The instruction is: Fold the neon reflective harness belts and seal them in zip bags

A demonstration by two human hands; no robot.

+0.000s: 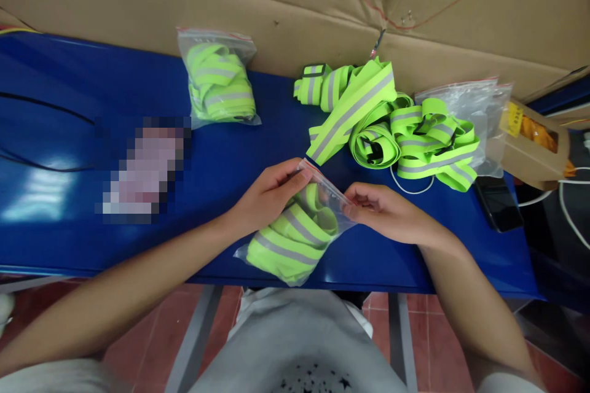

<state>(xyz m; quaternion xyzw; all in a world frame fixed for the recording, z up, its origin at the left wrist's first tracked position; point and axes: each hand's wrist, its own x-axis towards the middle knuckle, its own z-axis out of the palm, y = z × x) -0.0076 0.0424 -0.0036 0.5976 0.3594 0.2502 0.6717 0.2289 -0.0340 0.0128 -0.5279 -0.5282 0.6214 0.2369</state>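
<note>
A clear zip bag (338, 216) with a red-lined top edge lies near the table's front edge, a folded neon-yellow reflective strap (290, 239) inside it. My left hand (276, 190) pinches the left end of the bag's top between thumb and fingers. At the other end of that edge, my right hand (378, 209) grips the bag in the same way. Beyond my hands lie several loose reflective straps (354, 113), some coiled, with black buckles. A second zip bag (221, 83), filled with the same kind of strap, stands at the back left.
On the blue table (221, 166), clear bags (488, 116) lie behind the straps. At right are a cardboard box (534, 153), a dark phone (500, 204) and white cables. A blurred-out item (147, 169) lies left, near black cables (50, 104). Brown boxes (276, 0) line the back.
</note>
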